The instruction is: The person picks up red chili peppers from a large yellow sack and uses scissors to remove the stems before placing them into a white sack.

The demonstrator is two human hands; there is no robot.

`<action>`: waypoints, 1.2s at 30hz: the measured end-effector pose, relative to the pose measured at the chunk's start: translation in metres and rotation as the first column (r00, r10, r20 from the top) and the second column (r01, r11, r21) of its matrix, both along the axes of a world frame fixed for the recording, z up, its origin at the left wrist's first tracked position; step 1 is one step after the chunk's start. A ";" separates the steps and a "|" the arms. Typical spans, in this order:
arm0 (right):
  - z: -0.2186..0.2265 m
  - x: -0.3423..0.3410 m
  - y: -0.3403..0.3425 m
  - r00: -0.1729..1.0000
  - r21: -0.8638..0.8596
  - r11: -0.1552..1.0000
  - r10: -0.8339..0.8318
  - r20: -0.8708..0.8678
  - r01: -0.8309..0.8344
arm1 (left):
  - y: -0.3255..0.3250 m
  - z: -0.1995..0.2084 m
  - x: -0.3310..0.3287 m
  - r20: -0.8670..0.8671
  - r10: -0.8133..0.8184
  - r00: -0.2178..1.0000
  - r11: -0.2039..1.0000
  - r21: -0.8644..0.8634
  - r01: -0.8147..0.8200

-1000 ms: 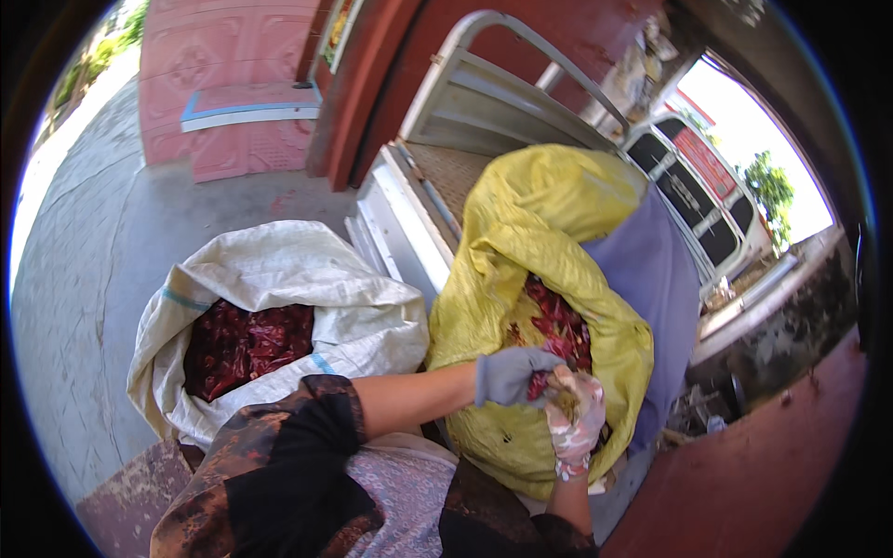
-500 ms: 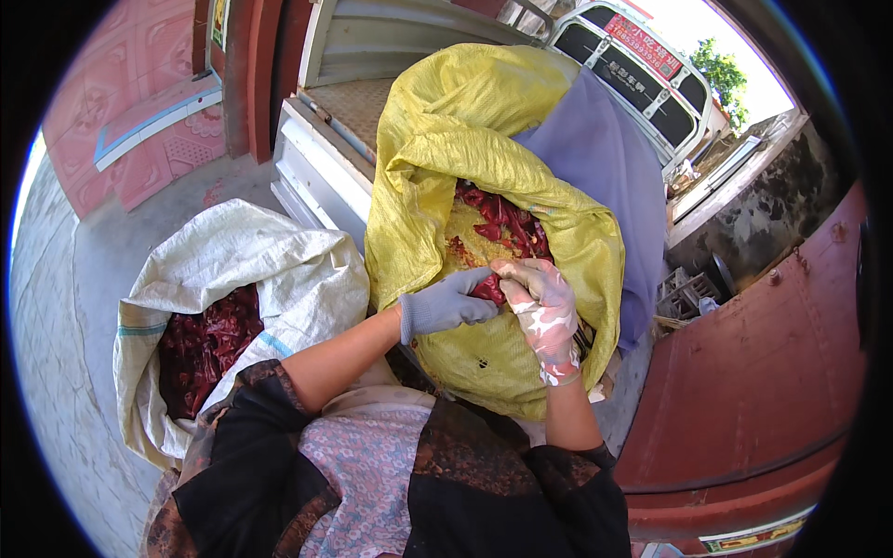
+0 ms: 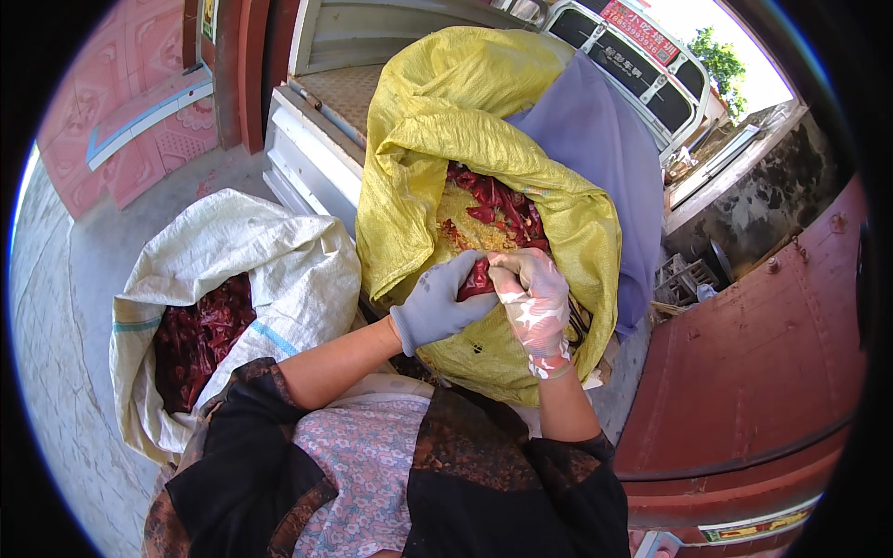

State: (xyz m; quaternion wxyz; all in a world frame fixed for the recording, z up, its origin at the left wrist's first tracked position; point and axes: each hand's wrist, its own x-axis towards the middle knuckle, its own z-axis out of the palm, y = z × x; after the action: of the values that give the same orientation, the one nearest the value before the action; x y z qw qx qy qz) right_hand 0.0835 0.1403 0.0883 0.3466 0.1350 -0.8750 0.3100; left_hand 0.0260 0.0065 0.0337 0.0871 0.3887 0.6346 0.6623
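A dried red chili pepper (image 3: 475, 279) is held between my two gloved hands, over the front of an open yellow woven sack (image 3: 409, 163). My left hand (image 3: 437, 302), in a grey glove, is closed round the pepper's body. On its other side my right hand (image 3: 533, 298), in a pink-and-white camouflage glove, pinches the end; the fingers hide that part. Inside the yellow sack lie dark red dried peppers (image 3: 507, 206) and scattered yellow seeds (image 3: 474, 232). To the left, a white woven sack (image 3: 302, 256) with rolled-down edges holds many more red peppers (image 3: 206, 330).
Behind the sacks stands a small truck with a metal bed (image 3: 344, 98) and a light cab (image 3: 684, 121). A purple cloth (image 3: 605, 158) hangs beside the yellow sack. At right is a dark red metal gate (image 3: 735, 363); pink tiled walls (image 3: 130, 84) rise at far left.
My left hand has turned more upright round the pepper, and more of the pepper shows between the hands. The whole view has shifted slightly, with the sacks a little higher.
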 end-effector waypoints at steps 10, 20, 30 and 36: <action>0.008 0.009 0.013 0.986 0.231 0.959 0.147 0.085 -0.163 | -0.004 -0.016 -0.015 0.242 -0.556 0.795 0.829 0.227 0.511; -0.018 0.012 -0.002 0.964 -0.386 0.922 0.141 0.225 -0.044 | -0.001 -0.025 -0.022 -0.034 -0.410 0.912 0.908 0.080 0.411; -0.020 0.014 0.005 0.783 -0.866 0.411 0.421 0.457 0.284 | -0.004 -0.012 -0.011 0.001 -0.415 0.910 0.906 0.089 0.413; -0.030 0.009 0.002 0.959 -0.614 0.785 0.100 0.266 0.089 | -0.001 -0.007 -0.010 0.228 -0.419 0.879 0.905 0.030 0.423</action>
State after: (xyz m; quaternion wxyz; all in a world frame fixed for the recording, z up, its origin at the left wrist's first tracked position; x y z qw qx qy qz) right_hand 0.0930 0.1423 0.0580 0.2416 -0.0296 -0.7645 0.5970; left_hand 0.0162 0.0056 0.0269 0.3055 0.4371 0.5274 0.6613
